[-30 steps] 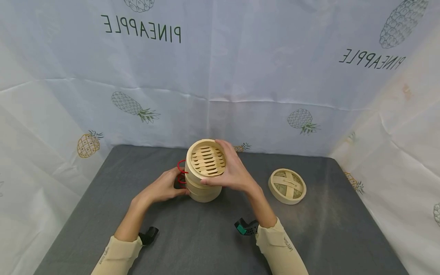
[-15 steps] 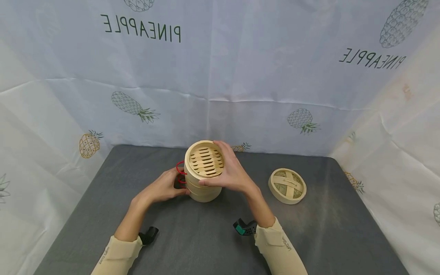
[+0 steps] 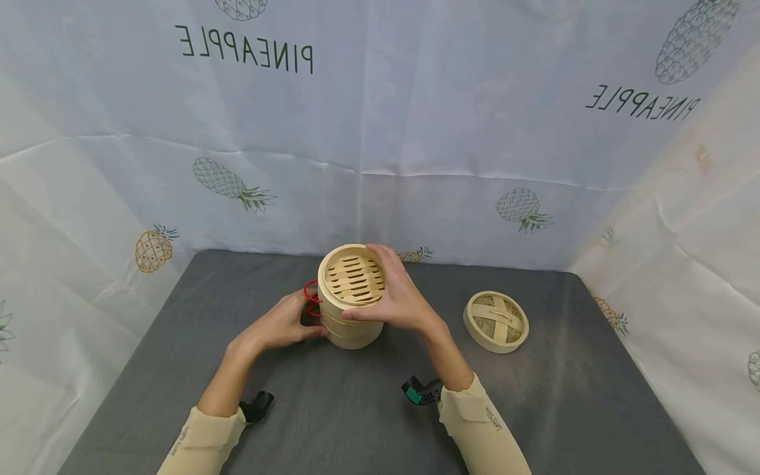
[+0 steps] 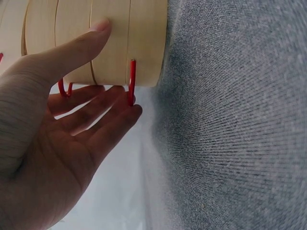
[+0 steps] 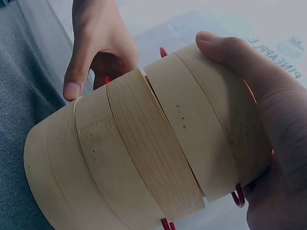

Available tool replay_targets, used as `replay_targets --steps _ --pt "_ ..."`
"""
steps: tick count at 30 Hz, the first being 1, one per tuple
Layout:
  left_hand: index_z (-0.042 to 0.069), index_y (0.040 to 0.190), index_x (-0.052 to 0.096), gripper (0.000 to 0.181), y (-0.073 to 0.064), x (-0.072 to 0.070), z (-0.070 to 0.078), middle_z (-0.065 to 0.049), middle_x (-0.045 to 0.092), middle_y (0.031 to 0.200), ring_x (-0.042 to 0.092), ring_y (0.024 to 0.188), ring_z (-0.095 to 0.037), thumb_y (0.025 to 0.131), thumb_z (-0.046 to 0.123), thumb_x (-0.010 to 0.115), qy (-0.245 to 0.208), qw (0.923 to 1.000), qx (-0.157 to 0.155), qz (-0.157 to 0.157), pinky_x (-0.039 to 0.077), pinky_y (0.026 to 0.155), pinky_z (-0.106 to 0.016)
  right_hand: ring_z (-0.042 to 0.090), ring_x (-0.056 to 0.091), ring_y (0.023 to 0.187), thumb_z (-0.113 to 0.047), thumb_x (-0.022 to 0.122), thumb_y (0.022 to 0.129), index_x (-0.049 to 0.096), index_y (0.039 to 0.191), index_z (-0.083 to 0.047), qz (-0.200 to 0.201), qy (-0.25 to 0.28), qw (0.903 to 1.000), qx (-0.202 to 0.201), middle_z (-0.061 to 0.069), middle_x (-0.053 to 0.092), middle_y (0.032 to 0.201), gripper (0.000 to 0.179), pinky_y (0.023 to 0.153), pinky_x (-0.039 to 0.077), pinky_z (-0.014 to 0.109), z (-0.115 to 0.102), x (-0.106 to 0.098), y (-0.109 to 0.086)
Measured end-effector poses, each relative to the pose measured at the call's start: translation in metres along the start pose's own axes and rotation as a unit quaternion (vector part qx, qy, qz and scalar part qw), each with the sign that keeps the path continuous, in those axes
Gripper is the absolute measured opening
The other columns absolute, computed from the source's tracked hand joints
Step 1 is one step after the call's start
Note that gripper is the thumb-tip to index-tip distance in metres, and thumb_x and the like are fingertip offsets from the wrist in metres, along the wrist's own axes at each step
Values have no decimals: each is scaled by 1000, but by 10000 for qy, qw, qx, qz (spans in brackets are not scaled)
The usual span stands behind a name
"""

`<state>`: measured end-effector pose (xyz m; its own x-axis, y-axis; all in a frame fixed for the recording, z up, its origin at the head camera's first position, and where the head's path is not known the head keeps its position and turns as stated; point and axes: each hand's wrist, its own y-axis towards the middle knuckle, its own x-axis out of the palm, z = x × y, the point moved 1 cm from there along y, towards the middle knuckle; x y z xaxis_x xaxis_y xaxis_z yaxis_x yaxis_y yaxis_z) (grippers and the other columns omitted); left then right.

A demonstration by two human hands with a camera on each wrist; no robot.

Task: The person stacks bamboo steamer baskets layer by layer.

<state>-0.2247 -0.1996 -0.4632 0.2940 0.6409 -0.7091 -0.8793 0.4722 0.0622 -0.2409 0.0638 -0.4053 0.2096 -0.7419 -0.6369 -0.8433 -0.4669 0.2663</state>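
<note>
A bamboo steamer stack stands toward the back middle of the table in the head view. My right hand grips the upper steamer basket from the right, its thumb at the near side. That basket has a slatted floor and sits over the lower steamer basket, with a thin, uneven seam between them in the right wrist view. My left hand holds the lower part from the left, with its thumb on the wall and its fingers beside the red loop handles. The stack's far side is hidden.
A round bamboo lid with crossed strips lies on the dark grey table, right of the stack. Behind the table hangs a white pineapple-print curtain. Black devices are worn at both wrists.
The upper basket has come down and slightly left in my right hand, closing over the lower one. My left hand has barely moved; the lid lies where it was.
</note>
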Motion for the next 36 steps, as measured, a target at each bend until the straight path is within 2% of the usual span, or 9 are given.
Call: replay_targets --steps 36 --pt "0 148 57 72 -1 1 0 -17 71 133 76 116 -30 89 20 92 -19 10000 68 13 65 96 -45 31 44 151 -51 95 72 31 170 -18 -319 -106 9989 337 9 37 168 122 121 46 60 0 -2 5"
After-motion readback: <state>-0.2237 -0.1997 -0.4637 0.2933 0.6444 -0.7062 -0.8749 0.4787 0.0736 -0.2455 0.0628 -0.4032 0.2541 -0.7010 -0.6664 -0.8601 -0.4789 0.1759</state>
